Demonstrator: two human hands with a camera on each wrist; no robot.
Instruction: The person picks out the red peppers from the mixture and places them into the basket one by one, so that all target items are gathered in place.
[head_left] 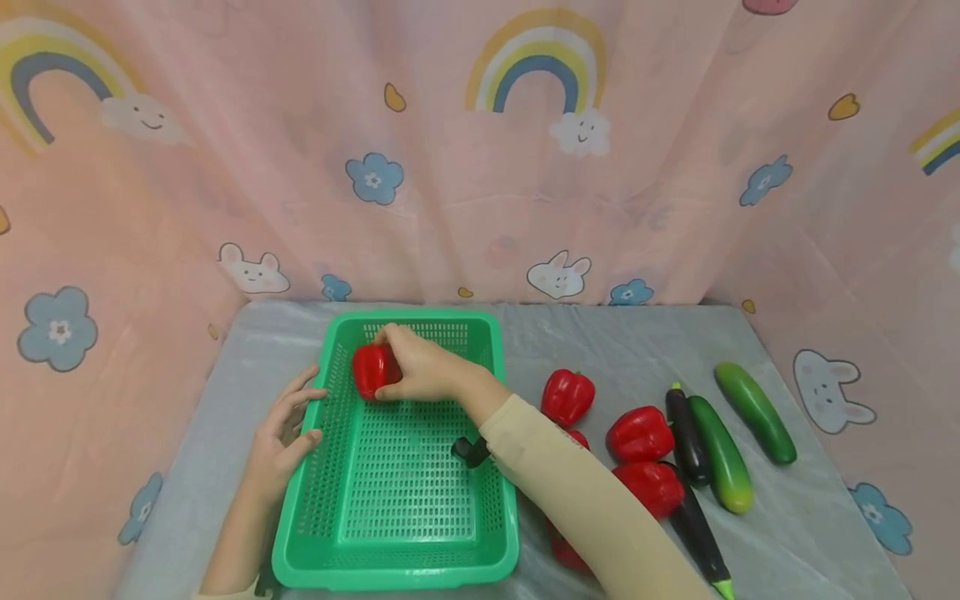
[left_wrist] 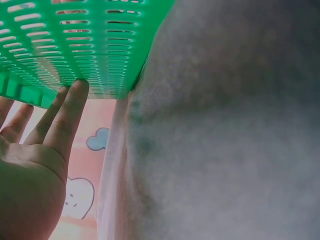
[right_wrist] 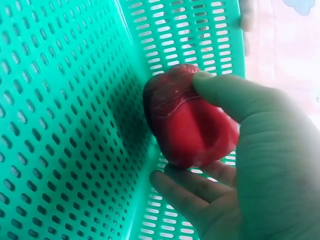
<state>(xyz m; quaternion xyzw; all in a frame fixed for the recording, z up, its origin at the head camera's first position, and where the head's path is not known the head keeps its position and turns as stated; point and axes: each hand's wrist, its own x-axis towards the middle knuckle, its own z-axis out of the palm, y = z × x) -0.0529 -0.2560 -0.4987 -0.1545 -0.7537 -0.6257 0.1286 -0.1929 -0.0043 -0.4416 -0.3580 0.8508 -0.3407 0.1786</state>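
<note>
My right hand (head_left: 426, 367) reaches into a green plastic basket (head_left: 405, 577) and grips a red bell pepper (head_left: 368, 372) near the far left corner. In the right wrist view the thumb lies on one side of the pepper (right_wrist: 195, 127) and the fingers on the other, close to the slotted wall. At the basket's left side is my left hand (head_left: 279, 442), its fingertips and thumb at the rim. Seen from the left wrist, that hand (left_wrist: 37, 170) has its fingers extended against the outside of the slotted wall.
Right of the basket lie several more red bell peppers (head_left: 567, 397), partly behind my right sleeve (head_left: 570, 483). Beyond them are dark eggplants (head_left: 687, 435) and two green cucumber-like vegetables (head_left: 754, 412). A grey cloth (head_left: 817, 533) covers the table, and a pink patterned curtain (head_left: 450, 225) hangs behind.
</note>
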